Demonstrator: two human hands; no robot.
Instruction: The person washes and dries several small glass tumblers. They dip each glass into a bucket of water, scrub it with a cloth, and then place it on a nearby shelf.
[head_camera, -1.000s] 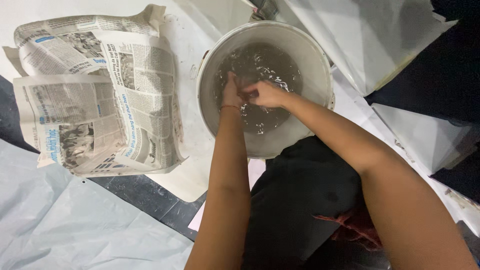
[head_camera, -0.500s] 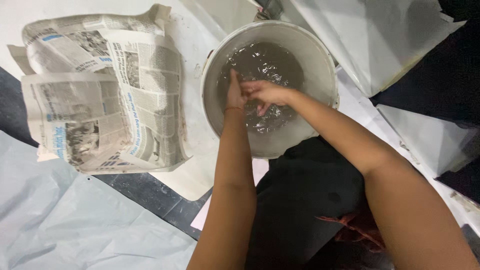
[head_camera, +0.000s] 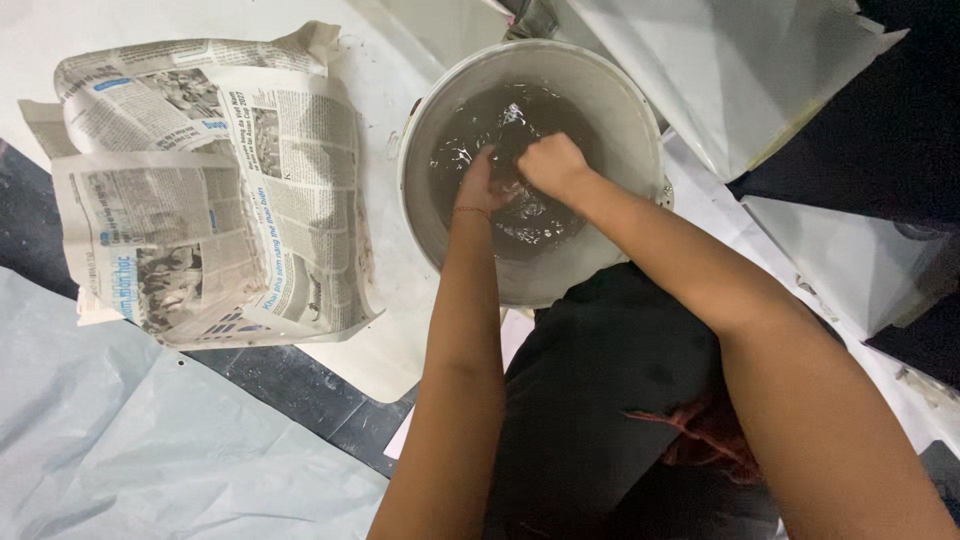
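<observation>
Left of the bucket (head_camera: 640, 130) lies a folded newspaper (head_camera: 215, 190) on pale sheeting (head_camera: 120, 450). Inside the bucket, the left hand (head_camera: 480, 185) dips into dark water (head_camera: 500, 120), its grip hidden, while just right of it the right hand (head_camera: 550, 165) is clenched over something I cannot make out. Vigorous wringing could slosh water over the rim, soaking the newspaper and the sheeted floor around the bucket.

Bright, even overhead light, white glints on the dark liquid (head_camera: 520, 150) in the bucket (head_camera: 620, 110), newspaper (head_camera: 210, 190) print sharp, right corners fell into deep shadow, slight bending at the edges
</observation>
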